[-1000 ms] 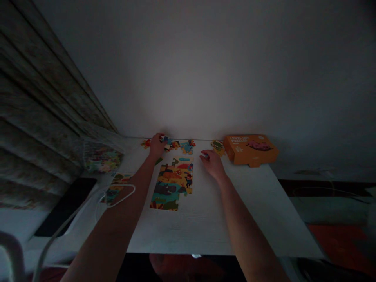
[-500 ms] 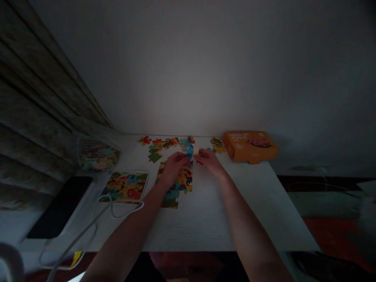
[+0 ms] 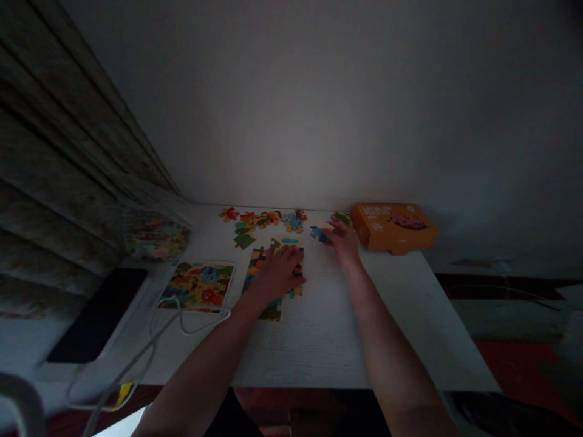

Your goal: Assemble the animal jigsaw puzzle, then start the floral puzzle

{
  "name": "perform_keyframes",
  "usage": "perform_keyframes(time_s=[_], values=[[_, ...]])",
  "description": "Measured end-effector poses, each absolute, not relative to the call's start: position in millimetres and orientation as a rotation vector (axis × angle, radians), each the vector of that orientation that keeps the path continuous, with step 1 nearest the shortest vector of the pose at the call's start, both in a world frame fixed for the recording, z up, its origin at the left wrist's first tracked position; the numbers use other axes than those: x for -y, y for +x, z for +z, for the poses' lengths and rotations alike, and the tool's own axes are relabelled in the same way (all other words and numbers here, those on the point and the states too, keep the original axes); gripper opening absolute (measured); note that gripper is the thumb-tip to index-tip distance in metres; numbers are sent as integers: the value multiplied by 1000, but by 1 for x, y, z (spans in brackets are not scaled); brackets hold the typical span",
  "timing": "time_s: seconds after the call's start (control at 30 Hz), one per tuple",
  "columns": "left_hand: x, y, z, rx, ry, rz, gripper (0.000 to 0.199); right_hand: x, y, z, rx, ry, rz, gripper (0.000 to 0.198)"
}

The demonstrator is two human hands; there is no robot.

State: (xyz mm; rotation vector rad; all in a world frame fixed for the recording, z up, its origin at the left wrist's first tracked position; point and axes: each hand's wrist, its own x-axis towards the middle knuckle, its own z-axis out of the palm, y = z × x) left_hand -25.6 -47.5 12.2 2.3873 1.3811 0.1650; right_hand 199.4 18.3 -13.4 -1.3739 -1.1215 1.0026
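Note:
My left hand [image 3: 281,270] rests with its fingers spread on a partly joined jigsaw puzzle [image 3: 273,311], covering much of its middle. A light piece with a blue patch [image 3: 289,241] shows at the puzzle's top edge, just beyond the fingertips. To the right, my right hand [image 3: 344,244] pinches a blue and cream puzzle piece [image 3: 320,233] by its right side. Loose colourful pieces [image 3: 245,240] lie beyond my left hand, and a blue piece [image 3: 293,222] is among them. Another greenish piece [image 3: 341,217] lies just behind my right hand.
An orange puzzle box [image 3: 395,227] stands at the back right by the wall. On the left lie a picture card [image 3: 200,285], a looping white cable [image 3: 182,321] and a black flat object [image 3: 98,315]. A clear bag with colourful contents [image 3: 155,240] leans near the curtain.
My hands have moved apart. The left came down and spread over the joined puzzle, while the right shifted right with a blue and cream piece. A light piece now shows at the puzzle's top.

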Motion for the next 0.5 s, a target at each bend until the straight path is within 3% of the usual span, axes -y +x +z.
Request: perform_keyframes(time_s=[0.1,0.5], values=[[47,-23,5,-1401,2390,149,62,-17,198,-15,1158,-1481,990,47],[46,-25,6,-1423,2351,204,64,-11,182,-22,1699,-1738,586,29]])
